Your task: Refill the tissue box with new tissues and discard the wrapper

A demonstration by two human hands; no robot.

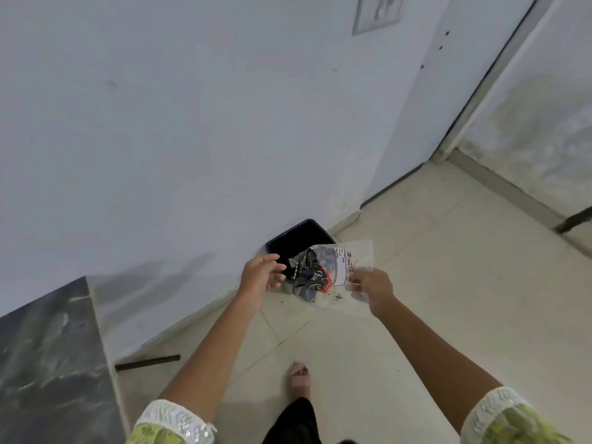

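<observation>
Between my right fingers (354, 280) the clear wrapper (333, 277) sits pinched, hanging just over the dark bin (296, 237) by the wall. Left hand (261, 275) open, fingers apart beside it. I'd crumple w/ both, then drop dead-centre.

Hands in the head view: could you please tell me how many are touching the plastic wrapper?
1. The right hand pinches the plastic wrapper at its right edge; the left hand hovers open just left of it, above the dark bin.
</observation>
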